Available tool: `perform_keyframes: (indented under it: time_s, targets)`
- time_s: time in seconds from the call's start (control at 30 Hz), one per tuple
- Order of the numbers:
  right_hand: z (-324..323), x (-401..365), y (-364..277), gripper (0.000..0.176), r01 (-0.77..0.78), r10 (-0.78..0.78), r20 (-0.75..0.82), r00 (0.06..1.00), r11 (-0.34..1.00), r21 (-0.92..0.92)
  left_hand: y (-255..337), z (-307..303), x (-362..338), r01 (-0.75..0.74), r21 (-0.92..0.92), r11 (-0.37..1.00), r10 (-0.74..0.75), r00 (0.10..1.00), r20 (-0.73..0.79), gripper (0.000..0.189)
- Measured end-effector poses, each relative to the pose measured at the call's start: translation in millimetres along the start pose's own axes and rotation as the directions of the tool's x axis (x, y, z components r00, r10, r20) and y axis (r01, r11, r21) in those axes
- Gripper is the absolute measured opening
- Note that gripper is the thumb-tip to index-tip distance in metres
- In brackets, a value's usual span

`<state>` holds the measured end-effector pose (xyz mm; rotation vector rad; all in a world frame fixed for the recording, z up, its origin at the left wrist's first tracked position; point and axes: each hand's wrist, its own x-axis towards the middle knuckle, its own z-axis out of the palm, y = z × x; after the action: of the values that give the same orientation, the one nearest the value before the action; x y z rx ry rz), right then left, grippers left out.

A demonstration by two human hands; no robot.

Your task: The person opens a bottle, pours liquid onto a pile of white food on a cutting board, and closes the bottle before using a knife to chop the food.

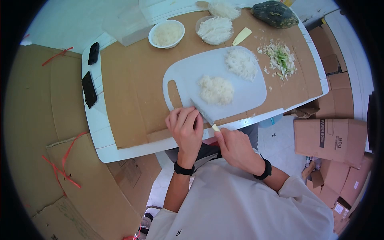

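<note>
The cardboard box (329, 149) at right reads "PAPER BOWL" and "900".

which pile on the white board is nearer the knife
The middle pile; the other pile sits farther from the knife, by the far edge of the board.

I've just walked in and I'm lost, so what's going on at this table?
A person's right hand grips a knife by its pale handle, while the left hand sits close to the blade, at the near edge of the white cutting board. Two piles of white shreds lie on the board. Pale and green scraps lie to its right, on the cardboard.
</note>
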<state>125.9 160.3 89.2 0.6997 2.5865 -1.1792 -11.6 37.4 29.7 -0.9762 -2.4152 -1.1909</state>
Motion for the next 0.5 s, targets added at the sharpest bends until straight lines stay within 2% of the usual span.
perform_keyframes:
  time_s: [0.5]
  targets:
    - [2.2,6.7,-1.4,0.044,0.023,-0.024,-0.016,1.0,1.0,-0.014,0.3,2.3,-1.7,-0.005,0.011,1.0,0.005,1.0,-0.001,0.014]
